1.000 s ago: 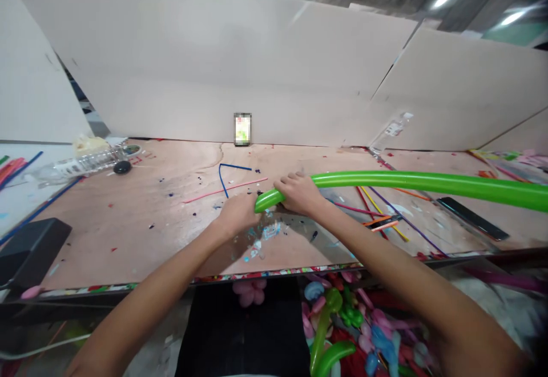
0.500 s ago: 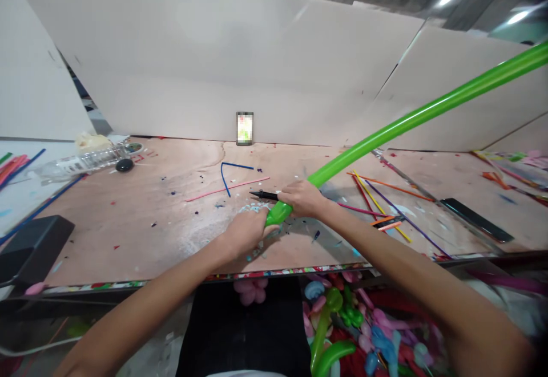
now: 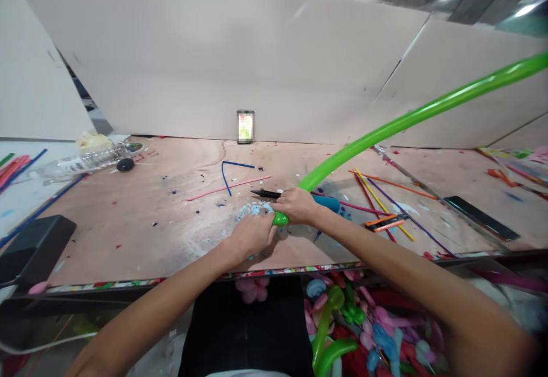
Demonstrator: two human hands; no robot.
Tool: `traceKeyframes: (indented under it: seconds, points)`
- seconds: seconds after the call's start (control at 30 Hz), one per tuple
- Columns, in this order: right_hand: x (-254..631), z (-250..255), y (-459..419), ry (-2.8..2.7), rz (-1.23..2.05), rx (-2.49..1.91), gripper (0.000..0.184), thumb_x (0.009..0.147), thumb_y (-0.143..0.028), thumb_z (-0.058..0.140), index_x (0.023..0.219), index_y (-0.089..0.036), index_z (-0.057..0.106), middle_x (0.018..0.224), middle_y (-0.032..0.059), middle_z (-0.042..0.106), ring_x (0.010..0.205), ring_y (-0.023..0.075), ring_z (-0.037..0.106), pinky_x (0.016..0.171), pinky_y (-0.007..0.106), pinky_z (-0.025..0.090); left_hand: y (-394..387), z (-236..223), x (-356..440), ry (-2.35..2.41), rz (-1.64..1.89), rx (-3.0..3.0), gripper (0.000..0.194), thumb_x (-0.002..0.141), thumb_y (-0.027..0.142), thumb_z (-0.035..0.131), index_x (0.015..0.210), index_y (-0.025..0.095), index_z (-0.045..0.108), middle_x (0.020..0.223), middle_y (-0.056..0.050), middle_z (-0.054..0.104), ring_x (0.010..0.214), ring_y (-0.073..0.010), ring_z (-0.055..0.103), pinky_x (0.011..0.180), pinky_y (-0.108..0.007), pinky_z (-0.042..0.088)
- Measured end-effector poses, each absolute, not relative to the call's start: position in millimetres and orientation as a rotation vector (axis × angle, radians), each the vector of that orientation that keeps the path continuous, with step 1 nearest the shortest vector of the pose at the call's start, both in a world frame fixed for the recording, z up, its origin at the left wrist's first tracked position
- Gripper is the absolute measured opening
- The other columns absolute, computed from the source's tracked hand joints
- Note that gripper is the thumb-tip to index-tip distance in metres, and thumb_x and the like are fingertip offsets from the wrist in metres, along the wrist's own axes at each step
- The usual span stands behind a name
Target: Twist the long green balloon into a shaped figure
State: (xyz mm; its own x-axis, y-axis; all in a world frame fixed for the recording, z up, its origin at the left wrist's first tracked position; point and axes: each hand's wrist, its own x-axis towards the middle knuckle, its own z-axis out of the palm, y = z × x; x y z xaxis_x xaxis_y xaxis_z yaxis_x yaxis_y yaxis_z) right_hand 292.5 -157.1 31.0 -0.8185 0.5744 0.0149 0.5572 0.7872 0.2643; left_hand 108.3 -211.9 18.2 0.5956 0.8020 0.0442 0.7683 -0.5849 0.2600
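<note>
Near the front edge of the wooden surface [image 3: 149,223], both hands meet over a patch of pale blue and white specks. The right hand [image 3: 297,205] is curled shut around the lower end of a long green balloon [image 3: 385,129], fingers wrapped over the top with the knuckles facing up; only the rounded green tip shows below the grip. The left hand [image 3: 252,233] is closed too, its fingers bunched and pinching at that same tip, just touching the right hand. From the grip the balloon rises in a long arc up and to the right, clear of the surface, and runs out past the right edge of the view. Both forearms reach forward from the lower corners and converge, the left from low left, the right from low right, wrists roughly level. Just behind the right hand lies a black pen [image 3: 265,194], and a teal object [image 3: 327,202] sticks out beyond the wrist. Thin coloured uninflated balloons [image 3: 377,191] are scattered to the right, with a dark phone [image 3: 475,217] further on. A small phone [image 3: 245,126] stands upright against the back panel, and a clear plastic bottle [image 3: 81,162] lies far left. Below the surface sits a heap of twisted balloons [image 3: 351,320].
</note>
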Motion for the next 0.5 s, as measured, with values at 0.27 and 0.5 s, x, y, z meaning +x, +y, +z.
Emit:
traceKeyframes:
  seconds: [0.27,0.5]
  points:
    - [272.9,51.4,-167.4,2.783,0.359,1.151,0.023,0.082,-0.025,0.051,0.083,-0.015,0.071,0.082,0.0121,0.073,0.079,0.0241,0.066,0.07,0.032,0.04,-196.0,38.5,104.7,1.274,0.365,2.652,0.033,0.094,0.026,0.031,0.093,0.016,0.063,0.088,-0.011,0.071,0.081,-0.0246,0.068,0.072,-0.034,0.048]
    - [250.4,67.3,-168.0,2.656,0.363,1.414,0.019,0.084,-0.02,0.051,0.085,-0.02,0.07,0.084,0.0092,0.074,0.075,0.0247,0.069,0.059,0.03,0.04,-200.8,36.5,113.7,1.462,0.324,2.647,0.038,0.094,0.028,0.031,0.094,0.011,0.065,0.086,-0.017,0.071,0.079,-0.0302,0.069,0.072,-0.04,0.05]
